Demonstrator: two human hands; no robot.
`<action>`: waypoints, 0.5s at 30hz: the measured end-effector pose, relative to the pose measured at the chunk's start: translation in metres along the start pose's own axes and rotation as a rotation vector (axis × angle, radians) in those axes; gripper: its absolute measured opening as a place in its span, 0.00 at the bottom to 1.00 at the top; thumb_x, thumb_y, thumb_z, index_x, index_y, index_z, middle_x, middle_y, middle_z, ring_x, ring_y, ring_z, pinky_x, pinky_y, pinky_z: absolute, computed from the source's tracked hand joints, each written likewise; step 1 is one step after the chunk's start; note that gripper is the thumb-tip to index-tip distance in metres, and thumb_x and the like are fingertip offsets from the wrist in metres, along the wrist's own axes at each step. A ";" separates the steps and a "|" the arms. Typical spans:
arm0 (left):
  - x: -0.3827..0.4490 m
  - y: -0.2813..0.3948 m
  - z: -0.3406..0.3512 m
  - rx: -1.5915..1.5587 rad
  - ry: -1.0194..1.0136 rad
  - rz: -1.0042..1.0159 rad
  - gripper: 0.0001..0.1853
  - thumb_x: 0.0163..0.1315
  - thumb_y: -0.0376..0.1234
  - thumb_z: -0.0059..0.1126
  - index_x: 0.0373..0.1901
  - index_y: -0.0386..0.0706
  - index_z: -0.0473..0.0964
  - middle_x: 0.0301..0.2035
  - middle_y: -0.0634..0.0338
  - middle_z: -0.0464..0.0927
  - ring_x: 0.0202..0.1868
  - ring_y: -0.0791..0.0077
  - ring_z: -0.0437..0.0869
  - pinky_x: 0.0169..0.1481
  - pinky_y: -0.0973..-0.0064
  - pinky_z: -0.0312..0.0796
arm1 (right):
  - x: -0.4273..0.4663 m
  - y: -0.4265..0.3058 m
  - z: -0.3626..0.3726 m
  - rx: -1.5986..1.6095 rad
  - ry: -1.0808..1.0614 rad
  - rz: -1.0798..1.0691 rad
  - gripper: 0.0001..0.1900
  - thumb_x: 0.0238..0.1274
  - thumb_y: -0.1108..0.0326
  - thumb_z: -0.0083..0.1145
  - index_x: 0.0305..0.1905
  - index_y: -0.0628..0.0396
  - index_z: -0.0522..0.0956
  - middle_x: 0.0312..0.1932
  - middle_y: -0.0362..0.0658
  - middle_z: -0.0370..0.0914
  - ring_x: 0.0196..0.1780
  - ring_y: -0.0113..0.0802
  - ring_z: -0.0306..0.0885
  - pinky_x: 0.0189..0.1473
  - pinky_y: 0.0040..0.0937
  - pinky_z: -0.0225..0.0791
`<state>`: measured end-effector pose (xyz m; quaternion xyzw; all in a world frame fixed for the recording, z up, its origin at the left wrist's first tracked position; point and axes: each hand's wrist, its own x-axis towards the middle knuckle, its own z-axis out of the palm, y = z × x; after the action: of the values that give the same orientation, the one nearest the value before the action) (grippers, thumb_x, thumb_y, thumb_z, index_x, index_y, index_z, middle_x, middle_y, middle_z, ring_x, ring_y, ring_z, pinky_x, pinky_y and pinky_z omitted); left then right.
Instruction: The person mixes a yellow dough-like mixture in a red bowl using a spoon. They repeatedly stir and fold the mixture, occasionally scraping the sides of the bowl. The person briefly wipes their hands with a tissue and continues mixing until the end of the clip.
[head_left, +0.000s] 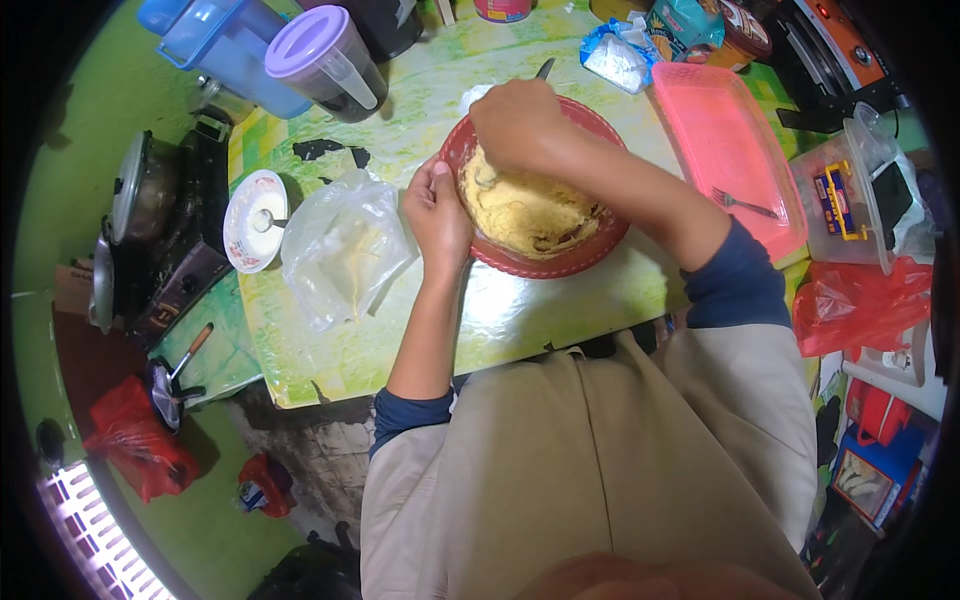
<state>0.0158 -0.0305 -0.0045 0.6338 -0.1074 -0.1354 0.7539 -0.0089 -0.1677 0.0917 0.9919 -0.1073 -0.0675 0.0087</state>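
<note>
A red plastic bowl with a ridged rim stands on the table and holds a crumbly yellow dough. My left hand grips the bowl's left rim, thumb on top. Over the far side of the bowl, my right hand is closed in a fist around a metal utensil. Its handle end sticks out beyond the fist, and its lower end dips into the dough; whether it is a spoon or a fork cannot be told.
Left of the bowl lie a clear plastic bag and a small bowl of white powder with a spoon. A pink tray holding a fork lies to the right. A lilac-lidded pitcher and an opened foil packet stand behind.
</note>
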 end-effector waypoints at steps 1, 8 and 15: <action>0.001 -0.002 -0.001 -0.012 0.006 0.009 0.15 0.75 0.31 0.47 0.50 0.27 0.76 0.38 0.54 0.84 0.37 0.80 0.81 0.44 0.81 0.72 | 0.003 -0.004 0.006 0.000 0.038 -0.005 0.10 0.48 0.70 0.61 0.37 0.57 0.86 0.38 0.51 0.86 0.44 0.46 0.86 0.43 0.41 0.78; 0.002 -0.009 -0.003 -0.072 0.013 -0.034 0.15 0.75 0.32 0.47 0.50 0.28 0.76 0.37 0.55 0.83 0.36 0.81 0.80 0.43 0.81 0.71 | -0.045 0.036 0.001 -0.084 -0.170 0.053 0.07 0.48 0.71 0.61 0.33 0.56 0.86 0.34 0.52 0.85 0.40 0.46 0.85 0.39 0.42 0.77; -0.003 0.004 -0.001 0.051 -0.022 -0.050 0.16 0.75 0.33 0.46 0.50 0.28 0.76 0.40 0.55 0.82 0.39 0.80 0.80 0.46 0.81 0.71 | -0.052 0.035 0.021 -0.088 0.230 -0.231 0.05 0.46 0.70 0.60 0.25 0.58 0.83 0.25 0.53 0.81 0.33 0.48 0.83 0.35 0.43 0.76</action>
<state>0.0138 -0.0285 -0.0007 0.6538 -0.1033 -0.1582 0.7327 -0.0694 -0.1904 0.0794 0.9975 0.0123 0.0415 0.0565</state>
